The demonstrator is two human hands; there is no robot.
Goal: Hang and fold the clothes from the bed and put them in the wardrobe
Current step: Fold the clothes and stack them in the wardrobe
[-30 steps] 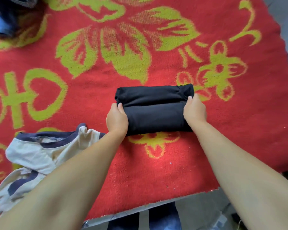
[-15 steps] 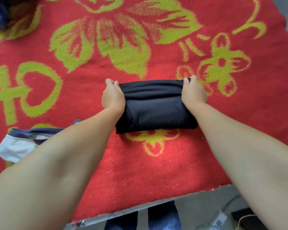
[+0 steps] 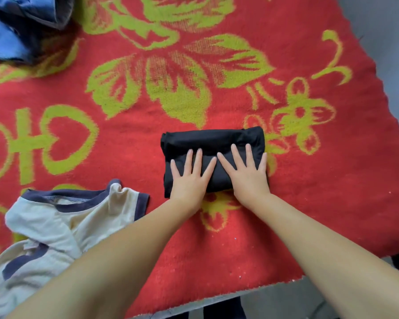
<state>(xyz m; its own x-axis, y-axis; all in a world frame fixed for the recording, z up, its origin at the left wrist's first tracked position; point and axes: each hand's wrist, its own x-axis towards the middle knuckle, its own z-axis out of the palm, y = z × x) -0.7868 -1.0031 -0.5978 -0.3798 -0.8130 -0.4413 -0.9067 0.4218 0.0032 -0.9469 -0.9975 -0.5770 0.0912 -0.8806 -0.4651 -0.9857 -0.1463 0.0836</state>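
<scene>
In the head view, the folded black garment (image 3: pixel 211 143) lies on the red and green floral blanket (image 3: pixel 332 180) that covers the bed, near its front edge. It is a thick, compact bundle with a rolled lip along its far side, and that thickness is the likely risk: once the pressure comes off, the layers may spring up and the top fold may slide open, all the more if the bundle is lifted by one end on its way to the wardrobe, which is out of view. The soft pile under it may also let it skew.

The left hand (image 3: pixel 189 176) lies palm down on the near left part of the bundle, fingers straight and spread, pressing and gripping nothing. The right hand (image 3: pixel 247 171) lies flat just beside it on the right part, fingers likewise spread and pointing away from the person, its outer edge reaching the bundle's right end. Both forearms stretch forward from the lower corners.

A cream T-shirt with navy trim (image 3: pixel 62 224) lies crumpled at the left, unfolded, and blue clothes (image 3: pixel 7 40) sit at the far left corner.
</scene>
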